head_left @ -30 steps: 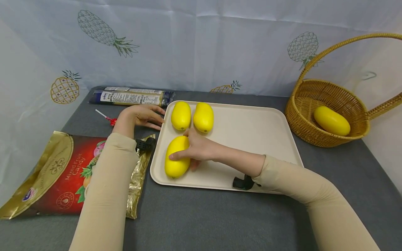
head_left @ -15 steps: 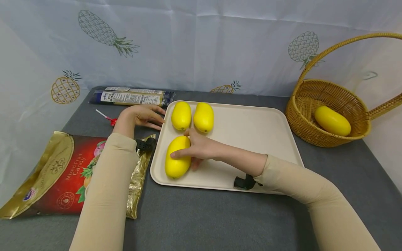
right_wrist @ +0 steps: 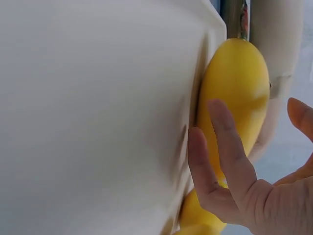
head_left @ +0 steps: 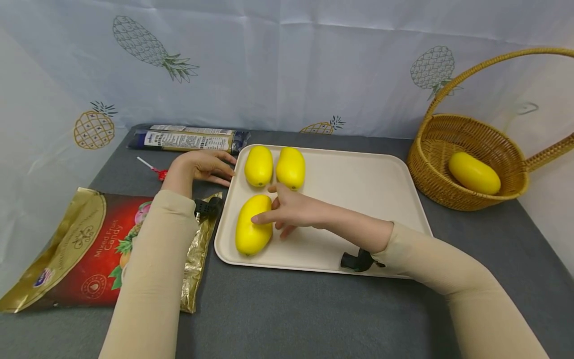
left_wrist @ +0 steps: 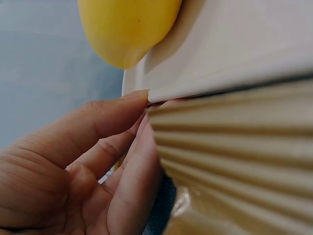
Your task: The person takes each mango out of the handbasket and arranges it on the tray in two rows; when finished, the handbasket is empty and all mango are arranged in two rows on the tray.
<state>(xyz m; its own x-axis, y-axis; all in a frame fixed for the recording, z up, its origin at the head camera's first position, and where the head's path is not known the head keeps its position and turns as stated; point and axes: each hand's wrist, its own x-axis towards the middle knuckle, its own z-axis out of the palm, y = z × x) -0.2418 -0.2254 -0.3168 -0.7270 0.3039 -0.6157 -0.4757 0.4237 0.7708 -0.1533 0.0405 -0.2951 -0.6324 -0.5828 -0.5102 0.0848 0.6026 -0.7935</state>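
Observation:
Two yellow mangoes, the left one (head_left: 258, 166) and the right one (head_left: 290, 168), lie side by side at the back left of a beige tray (head_left: 358, 192). In front of them lies a third mango (head_left: 253, 225), lengthwise by the tray's left rim. My right hand (head_left: 296, 207) is just right of this mango, its fingers spread and thumb tip over the fruit. In the right wrist view, two extended fingers (right_wrist: 234, 152) overlap the mango with nothing gripped. My left hand (head_left: 208, 166) is at the tray's left edge, its fingertips pinching the rim in the left wrist view.
A wicker basket (head_left: 462, 197) with one mango (head_left: 474, 173) inside stands at the right. A red and gold candy bag (head_left: 89, 249) lies at the left, partly under the left sleeve. Behind it are a lollipop (head_left: 159, 173) and a dark long packet (head_left: 188, 138).
My right hand has loosened its hold on the front mango and drawn slightly to the right. The mango has stayed in place. My left hand has not moved.

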